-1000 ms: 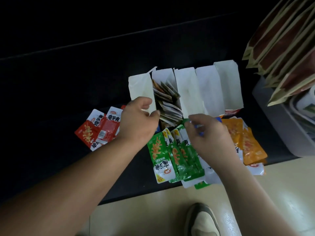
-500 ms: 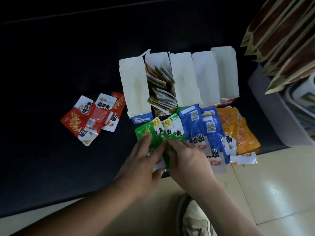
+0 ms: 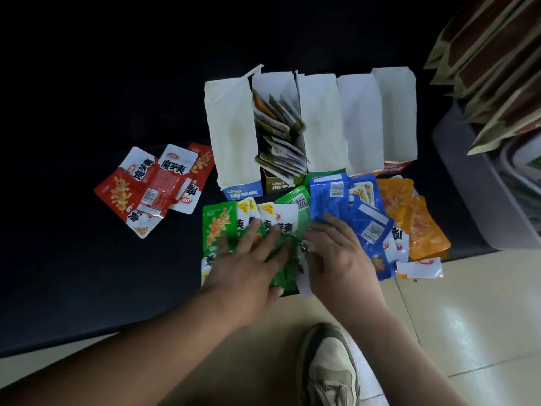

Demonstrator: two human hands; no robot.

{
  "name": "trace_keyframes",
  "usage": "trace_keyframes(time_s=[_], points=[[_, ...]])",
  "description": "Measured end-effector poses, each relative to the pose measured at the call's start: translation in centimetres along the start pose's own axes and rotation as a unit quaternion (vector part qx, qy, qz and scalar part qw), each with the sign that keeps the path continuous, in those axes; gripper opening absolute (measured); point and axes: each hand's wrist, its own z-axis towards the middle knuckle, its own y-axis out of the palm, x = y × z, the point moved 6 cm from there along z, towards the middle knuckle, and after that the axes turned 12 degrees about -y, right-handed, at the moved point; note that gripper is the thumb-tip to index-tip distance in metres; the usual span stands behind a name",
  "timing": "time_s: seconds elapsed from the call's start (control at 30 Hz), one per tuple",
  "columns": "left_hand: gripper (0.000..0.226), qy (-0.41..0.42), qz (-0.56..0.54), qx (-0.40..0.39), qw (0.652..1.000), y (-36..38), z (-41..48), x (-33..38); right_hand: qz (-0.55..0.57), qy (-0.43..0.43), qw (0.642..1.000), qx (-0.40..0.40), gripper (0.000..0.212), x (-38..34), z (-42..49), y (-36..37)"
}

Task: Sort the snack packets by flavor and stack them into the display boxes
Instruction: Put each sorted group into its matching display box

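Five display boxes (image 3: 319, 127) stand on the dark surface (image 3: 87, 259) just beyond both grips; only the second from the left shows packets inside. Under the grips lie the green packets (image 3: 218, 227). The left grip (image 3: 248, 259) rests spread flat on them, holding nothing. The right grip (image 3: 336, 259) presses in from their other side, and I cannot tell whether it pinches one. Squaring the fan into one even stack before lifting would serve best, I think. Blue packets (image 3: 325, 197) touch the right grip and might get dragged along. Orange packets (image 3: 424, 232) lie past those, and red packets (image 3: 131, 197) lie well left of the left grip.
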Motion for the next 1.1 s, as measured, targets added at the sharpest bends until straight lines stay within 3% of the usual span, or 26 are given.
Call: trace_keyframes(time_s=[0.3,0.4,0.5,0.6,0.83,0.97,1.03,1.1], points=[[0.077,-0.063,-0.04,0.026,0.997,0.4,-1.3,-2.6,-0.086,-0.002,0.996,0.035,0.036,1.4,-0.1,-1.8],[0.078,-0.039,-0.043,0.062,0.996,-0.4,-0.8,-0.7,-0.07,0.006,0.996,0.045,0.036,1.9,-0.1,-2.0],[0.082,0.006,-0.019,0.024,1.0,0.0,-0.1,2.2,-0.026,-0.011,0.999,0.047,0.042,2.7,0.1,-1.6],[0.08,-0.001,-0.023,0.004,1.0,1.2,0.3,2.4,0.007,-0.036,0.999,0.04,0.044,3.4,0.2,-1.8],[0.074,-0.034,-0.013,-0.009,0.999,2.2,-1.4,-2.6,-0.05,-0.029,0.998,0.032,0.036,3.1,0.0,-2.2],[0.063,-0.005,-0.044,0.071,0.996,0.3,-1.3,-1.7,-0.079,-0.024,0.996,0.036,0.035,2.4,0.0,-2.0],[0.064,0.059,-0.056,0.085,0.993,0.2,-0.6,0.2,-0.077,-0.03,0.996,0.032,0.039,2.5,0.0,-2.1],[0.066,0.086,-0.047,0.034,0.995,0.6,-0.4,1.9,-0.08,-0.038,0.996,0.009,0.044,2.4,0.1,-1.9]])
